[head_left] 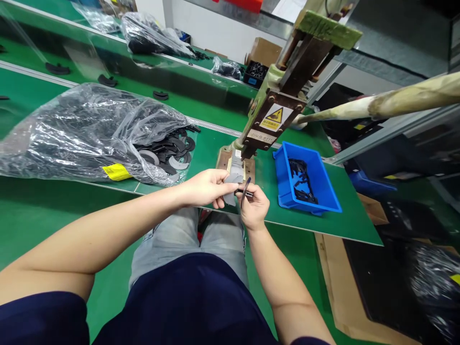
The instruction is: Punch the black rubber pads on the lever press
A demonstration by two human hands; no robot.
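Observation:
Just in front of the press base, my two hands come together. My left hand (pixel 206 188) is closed, with its thumb on a flat grey piece (pixel 230 198). In my right hand (pixel 256 206) a thin, dark curved part (pixel 246 191) is pinched upright; its lower end is hidden by the fingers. The two pieces are close together, and I cannot tell whether they are joined. Behind them stands a hand press (pixel 268 120) with a yellow warning label, its metal base (pixel 223 160) on the green bench.
A large clear plastic bag (pixel 89 129) of dark and grey curved parts (pixel 176 148) lies open on the left. On the right, a blue bin (pixel 325 179) holds black parts (pixel 302 179). The press lever (pixel 388 98) reaches out rightward. Behind, a green belt (pixel 132 86) carries several dark curved parts.

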